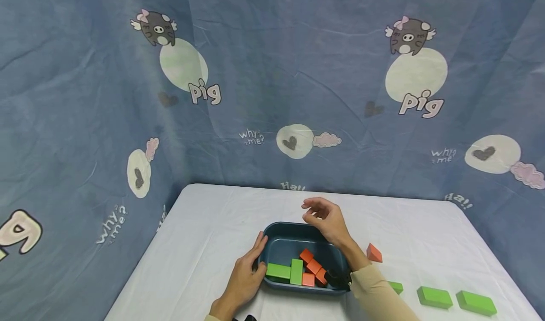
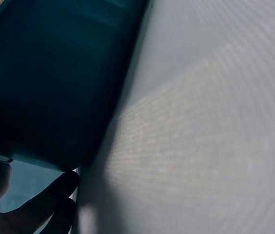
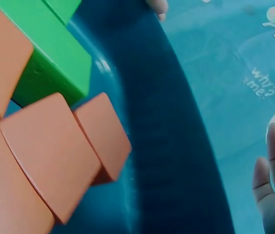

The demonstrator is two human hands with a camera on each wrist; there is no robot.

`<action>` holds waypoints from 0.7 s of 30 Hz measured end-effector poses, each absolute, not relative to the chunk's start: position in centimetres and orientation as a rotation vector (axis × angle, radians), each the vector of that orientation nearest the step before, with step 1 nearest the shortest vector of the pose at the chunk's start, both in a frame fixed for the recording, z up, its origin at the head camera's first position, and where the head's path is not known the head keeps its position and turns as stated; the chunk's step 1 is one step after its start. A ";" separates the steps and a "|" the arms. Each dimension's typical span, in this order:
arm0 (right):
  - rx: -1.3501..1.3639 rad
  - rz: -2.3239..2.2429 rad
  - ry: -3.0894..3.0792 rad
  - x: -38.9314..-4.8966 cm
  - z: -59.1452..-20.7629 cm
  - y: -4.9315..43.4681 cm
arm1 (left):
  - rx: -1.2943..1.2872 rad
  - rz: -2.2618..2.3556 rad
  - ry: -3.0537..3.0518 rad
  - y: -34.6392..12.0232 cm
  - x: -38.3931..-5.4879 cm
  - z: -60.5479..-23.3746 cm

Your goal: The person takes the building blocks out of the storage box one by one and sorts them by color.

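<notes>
White-topped table (image 1: pixel 213 217), blue bin (image 1: pixel 278 250) mid-scene: green blocks (image 1: pixel 278 271) and orange blocks (image 1: pixel 314 266) bunch along its near wall, which probably props them. Left hand (image 1: pixel 245 273) rests extended on the bin's left side, likely steadying it; right hand (image 1: pixel 331 221) hangs over the far-right rim, empty, loosely bent. Orange wedge (image 1: pixel 374 253) and loose green pieces (image 1: pixel 435 297) sit right, maybe spaced for easy gripping.

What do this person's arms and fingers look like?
The left fingers and right fingers are bare, without gloves. The right sleeve is plain beige; only an edge of the left sleeve shows. A small black object sits by the right sleeve, its details unclear.
</notes>
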State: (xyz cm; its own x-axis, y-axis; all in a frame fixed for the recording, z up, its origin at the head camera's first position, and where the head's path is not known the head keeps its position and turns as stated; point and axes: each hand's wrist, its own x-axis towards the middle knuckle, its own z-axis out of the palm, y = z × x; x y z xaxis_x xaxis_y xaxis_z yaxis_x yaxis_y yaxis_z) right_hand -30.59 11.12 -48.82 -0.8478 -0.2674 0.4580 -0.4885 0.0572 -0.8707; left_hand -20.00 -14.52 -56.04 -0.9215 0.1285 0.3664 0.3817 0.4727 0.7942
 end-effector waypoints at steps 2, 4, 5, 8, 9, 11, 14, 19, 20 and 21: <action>0.772 1.897 -2.143 -30.6 -49.1 10.9 | -0.441 -1.420 -2.472 -14.5 -19.9 -56.1; 0.772 1.897 -2.138 -30.6 -49.3 10.6 | -0.435 -1.425 -2.478 -14.6 -19.9 -56.0; 0.772 1.895 -2.136 -30.6 -49.3 10.5 | -0.433 -1.428 -2.479 -14.6 -19.9 -55.9; 0.773 1.888 -2.137 -30.8 -49.1 10.1 | -0.418 -1.448 -2.482 -14.6 -20.0 -55.6; 0.775 1.884 -2.139 -30.8 -49.1 9.9 | -0.411 -1.455 -2.485 -14.5 -20.0 -55.6; 0.774 1.873 -2.151 -30.9 -48.9 9.7 | -0.408 -1.455 -2.484 -14.5 -20.0 -55.5; 0.779 1.854 -2.170 -30.8 -48.7 9.3 | -0.412 -1.449 -2.482 -14.5 -20.0 -55.5; 0.800 1.832 -2.208 -29.6 -47.0 8.7 | -0.418 -1.435 -2.473 -14.4 -20.0 -55.6; 0.810 1.834 -2.208 -29.4 -46.9 8.6 | -0.418 -1.430 -2.473 -14.4 -20.0 -55.7; 0.815 1.844 -2.211 -29.2 -46.8 8.5 | -0.415 -1.427 -2.475 -14.4 -20.0 -55.7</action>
